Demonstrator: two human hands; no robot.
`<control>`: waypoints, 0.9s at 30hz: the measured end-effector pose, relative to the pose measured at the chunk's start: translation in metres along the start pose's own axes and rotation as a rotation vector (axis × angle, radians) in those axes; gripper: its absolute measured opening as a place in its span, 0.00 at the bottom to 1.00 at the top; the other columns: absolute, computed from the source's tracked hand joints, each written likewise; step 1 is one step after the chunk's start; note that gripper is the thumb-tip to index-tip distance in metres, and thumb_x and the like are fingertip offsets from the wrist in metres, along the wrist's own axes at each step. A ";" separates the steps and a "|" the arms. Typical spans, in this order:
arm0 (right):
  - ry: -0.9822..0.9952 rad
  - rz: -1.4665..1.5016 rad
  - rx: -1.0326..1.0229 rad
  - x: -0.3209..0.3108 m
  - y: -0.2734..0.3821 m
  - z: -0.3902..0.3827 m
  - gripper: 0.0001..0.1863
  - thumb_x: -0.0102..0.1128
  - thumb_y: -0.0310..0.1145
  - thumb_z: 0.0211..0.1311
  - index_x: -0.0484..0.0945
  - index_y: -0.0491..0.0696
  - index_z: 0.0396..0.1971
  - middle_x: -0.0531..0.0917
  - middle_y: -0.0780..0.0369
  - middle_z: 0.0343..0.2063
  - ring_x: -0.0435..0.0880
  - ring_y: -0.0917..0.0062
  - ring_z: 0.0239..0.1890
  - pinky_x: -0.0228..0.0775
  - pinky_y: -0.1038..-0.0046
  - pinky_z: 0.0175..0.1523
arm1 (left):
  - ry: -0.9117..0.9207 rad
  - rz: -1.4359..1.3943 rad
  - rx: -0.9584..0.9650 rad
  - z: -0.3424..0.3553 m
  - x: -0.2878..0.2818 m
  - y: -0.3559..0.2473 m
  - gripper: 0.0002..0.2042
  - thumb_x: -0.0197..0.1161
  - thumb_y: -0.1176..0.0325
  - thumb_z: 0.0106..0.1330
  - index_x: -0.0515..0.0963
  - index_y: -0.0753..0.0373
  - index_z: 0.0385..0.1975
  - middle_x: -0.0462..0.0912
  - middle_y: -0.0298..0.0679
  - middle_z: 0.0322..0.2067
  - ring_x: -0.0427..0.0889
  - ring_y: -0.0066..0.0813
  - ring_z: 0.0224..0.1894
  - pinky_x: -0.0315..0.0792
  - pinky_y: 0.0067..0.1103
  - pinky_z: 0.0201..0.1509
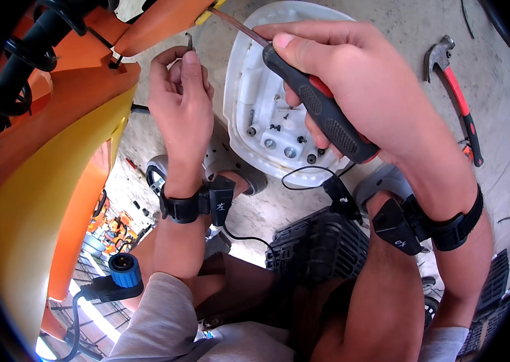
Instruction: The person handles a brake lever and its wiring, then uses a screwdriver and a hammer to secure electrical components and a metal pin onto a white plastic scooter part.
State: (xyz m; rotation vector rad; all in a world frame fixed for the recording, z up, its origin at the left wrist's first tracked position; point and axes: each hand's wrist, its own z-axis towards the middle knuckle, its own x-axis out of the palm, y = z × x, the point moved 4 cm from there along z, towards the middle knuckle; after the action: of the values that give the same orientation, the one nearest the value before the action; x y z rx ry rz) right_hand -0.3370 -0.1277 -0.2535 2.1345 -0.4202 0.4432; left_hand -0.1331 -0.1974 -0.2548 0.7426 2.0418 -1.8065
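Note:
My right hand [357,66] is wrapped around the black and red handle of a screwdriver [321,108]. Its shaft points up and left, and the far end meets a yellow bit on the orange panel [161,24]; whether it touches cannot be made out. Between the thumb and fingers of my left hand [181,99] a small, bent, dark metal piece [190,41] sticks upward, too small to name exactly. Below my right hand lies a white plastic tray [237,123] with several screws, washers [290,152] and black bushings [311,158] in it.
A claw hammer [457,99] with a red and black handle lies on the floor at right. Orange and yellow bodywork [38,199] with a black coiled cable fills the left side. A blue-ringed connector [125,270] hangs lower left. A black plastic crate [291,238] sits between my legs.

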 end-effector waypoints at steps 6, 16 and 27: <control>-0.042 -0.081 0.051 -0.003 -0.001 0.001 0.19 0.50 0.35 0.65 0.84 0.41 0.48 0.81 0.58 0.20 0.81 0.70 0.15 0.72 0.70 0.24 | 0.048 0.007 -0.129 0.009 0.012 -0.004 0.13 0.57 0.63 0.75 0.73 0.69 0.44 0.72 0.28 0.17 0.65 0.11 0.18 0.58 0.13 0.22; 0.177 0.067 0.344 -0.021 0.023 -0.002 0.19 0.49 0.35 0.74 0.80 0.39 0.53 0.79 0.65 0.22 0.72 0.83 0.19 0.65 0.78 0.26 | 0.131 0.452 -0.111 -0.066 0.034 0.109 0.13 0.62 0.66 0.70 0.72 0.68 0.45 0.79 0.40 0.20 0.77 0.30 0.20 0.69 0.26 0.26; 0.141 -0.011 0.200 -0.012 0.019 -0.003 0.22 0.45 0.36 0.75 0.75 0.35 0.57 0.84 0.59 0.22 0.78 0.79 0.20 0.70 0.77 0.27 | 0.423 0.452 0.270 -0.083 0.067 0.101 0.10 0.71 0.71 0.60 0.79 0.63 0.39 0.80 0.43 0.33 0.82 0.41 0.30 0.76 0.32 0.33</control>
State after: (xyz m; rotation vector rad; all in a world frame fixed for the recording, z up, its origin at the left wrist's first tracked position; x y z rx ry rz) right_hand -0.3564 -0.1342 -0.2440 2.2789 -0.2940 0.6487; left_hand -0.1215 -0.0973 -0.3622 1.6342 1.6639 -1.7717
